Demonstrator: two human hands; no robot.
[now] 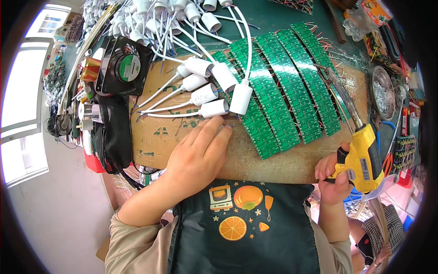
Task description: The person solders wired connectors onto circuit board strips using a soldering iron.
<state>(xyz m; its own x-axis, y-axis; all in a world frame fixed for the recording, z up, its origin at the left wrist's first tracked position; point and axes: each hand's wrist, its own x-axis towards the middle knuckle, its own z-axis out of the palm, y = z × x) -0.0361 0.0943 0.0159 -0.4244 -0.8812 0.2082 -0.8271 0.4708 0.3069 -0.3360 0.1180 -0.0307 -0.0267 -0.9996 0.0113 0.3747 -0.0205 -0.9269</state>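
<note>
My left hand (198, 148) lies palm down on the brown cardboard (246, 169), fingers stretched out. Its fingertips reach the nearest white lamp holder (214, 108), seemingly touching it; whatever lies under the palm is hidden. Several more lamp holders (204, 94) with white cables lie in a row just beyond, and one holder (241, 98) rests on the boards. In my right hand (333, 178) is a yellow and black soldering gun (363, 160), its long metal tip pointing away over the right end of the green circuit boards (269, 98). Those boards lie in slanted strips with short red wires between them.
A heap of white lamp holders (159, 20) covers the far side of the green table. At the left stand a black fan (125, 66) and a black mesh bag (114, 132). A round metal dish (383, 89) sits at the right. Another person (385, 228) shows at lower right.
</note>
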